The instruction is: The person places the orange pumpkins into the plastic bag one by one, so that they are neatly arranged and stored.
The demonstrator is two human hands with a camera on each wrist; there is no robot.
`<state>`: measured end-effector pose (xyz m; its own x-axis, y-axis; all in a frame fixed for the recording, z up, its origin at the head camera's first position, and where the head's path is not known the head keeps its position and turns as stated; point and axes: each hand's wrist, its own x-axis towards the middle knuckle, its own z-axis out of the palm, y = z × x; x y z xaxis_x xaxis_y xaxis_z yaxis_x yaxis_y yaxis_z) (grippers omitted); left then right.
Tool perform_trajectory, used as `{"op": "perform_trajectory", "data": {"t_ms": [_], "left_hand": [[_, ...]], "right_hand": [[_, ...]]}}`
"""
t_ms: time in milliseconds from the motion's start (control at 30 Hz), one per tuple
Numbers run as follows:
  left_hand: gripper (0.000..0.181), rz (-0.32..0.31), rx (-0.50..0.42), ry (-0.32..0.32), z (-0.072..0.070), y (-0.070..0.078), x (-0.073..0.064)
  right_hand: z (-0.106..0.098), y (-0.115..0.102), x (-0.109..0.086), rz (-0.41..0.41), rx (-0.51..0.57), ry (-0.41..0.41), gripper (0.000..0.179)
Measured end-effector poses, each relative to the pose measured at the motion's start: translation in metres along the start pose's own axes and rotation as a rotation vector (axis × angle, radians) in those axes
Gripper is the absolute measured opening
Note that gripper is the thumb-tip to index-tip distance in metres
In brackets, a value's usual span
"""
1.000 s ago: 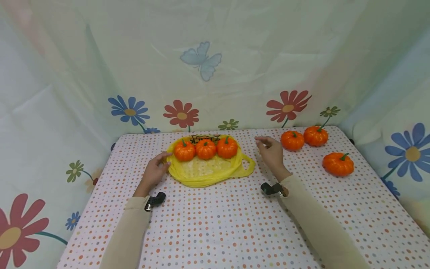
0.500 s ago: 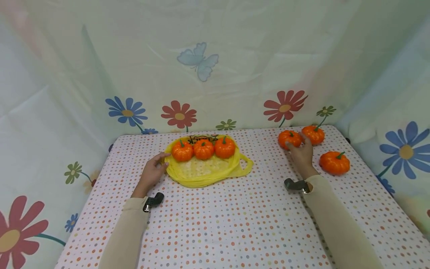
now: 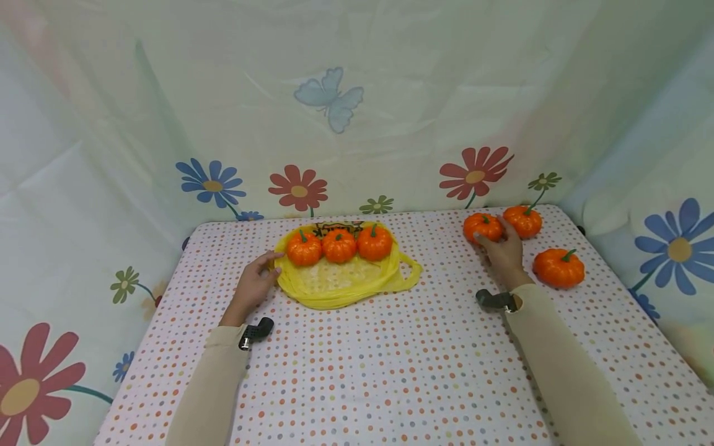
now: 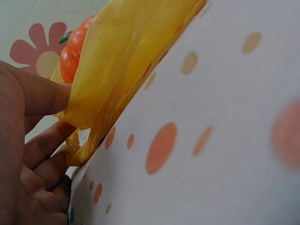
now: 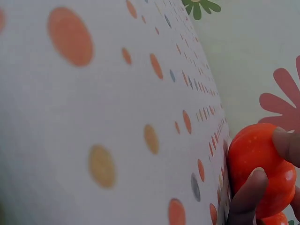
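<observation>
My left hand (image 3: 253, 286) holds the left edge of a yellow plastic bag (image 3: 323, 299); in the left wrist view its fingers (image 4: 47, 96) meet the thin film, some tips hidden behind it. Three small orange pumpkins with green stems sit side by side in the bag's mouth: left pumpkin (image 3: 304, 249), middle pumpkin (image 3: 339, 247), right pumpkin (image 3: 374, 243). Over on the right, my right hand (image 3: 504, 257) grips another pumpkin (image 3: 481, 227), thumb on one side and fingers on the other. That pumpkin (image 5: 255, 154) appears to rest on the table in the right wrist view.
Two more pumpkins lie on the right: one at the back (image 3: 523, 223), close to my right fingers, and a flatter pumpkin (image 3: 559, 269) nearer me. A dotted cloth covers the table (image 3: 362, 371). A flowered curtain (image 3: 390, 142) stands behind it. The bag's handle (image 3: 413, 274) points right.
My right hand has moved right from beside the bag to the pumpkin at the back right and taken hold of it. The left hand and the bag have stayed put.
</observation>
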<state>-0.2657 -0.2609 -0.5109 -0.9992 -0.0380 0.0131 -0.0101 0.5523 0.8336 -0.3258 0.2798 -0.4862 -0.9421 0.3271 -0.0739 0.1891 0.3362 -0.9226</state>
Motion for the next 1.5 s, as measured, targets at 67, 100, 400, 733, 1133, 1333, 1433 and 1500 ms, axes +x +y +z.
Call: {"op": "perform_trajectory", "data": {"t_ms": [67,100,400,733,1133,1333,1433,1500], "left_hand": [[0.034,0.004,-0.001,-0.002,0.000,0.000,0.000],[0.035,0.006,-0.002,-0.002,0.000,0.000,0.000],[0.034,0.026,-0.022,0.006,0.000,-0.001,0.000],[0.035,0.023,-0.014,0.005,0.000,0.000,-0.001],[0.034,0.037,-0.009,0.003,-0.001,0.002,0.000],[0.035,0.046,-0.016,-0.002,-0.001,0.003,0.001],[0.035,0.048,-0.022,-0.002,-0.001,0.001,0.001],[0.035,0.046,-0.024,-0.001,-0.001,0.000,0.002]], "right_hand": [[0.001,0.000,0.001,0.004,-0.001,0.007,0.079],[0.001,0.000,0.001,0.003,0.000,0.007,0.079],[0.004,-0.004,-0.006,-0.036,-0.015,0.030,0.078],[0.043,-0.050,-0.054,-0.199,-0.005,-0.061,0.077],[0.146,-0.095,-0.131,-0.553,-0.052,-0.581,0.073],[0.186,-0.101,-0.137,-0.559,-0.170,-0.740,0.071],[0.200,-0.100,-0.138,-0.557,-0.217,-0.780,0.071],[0.208,-0.098,-0.139,-0.559,-0.235,-0.789,0.071]]}}
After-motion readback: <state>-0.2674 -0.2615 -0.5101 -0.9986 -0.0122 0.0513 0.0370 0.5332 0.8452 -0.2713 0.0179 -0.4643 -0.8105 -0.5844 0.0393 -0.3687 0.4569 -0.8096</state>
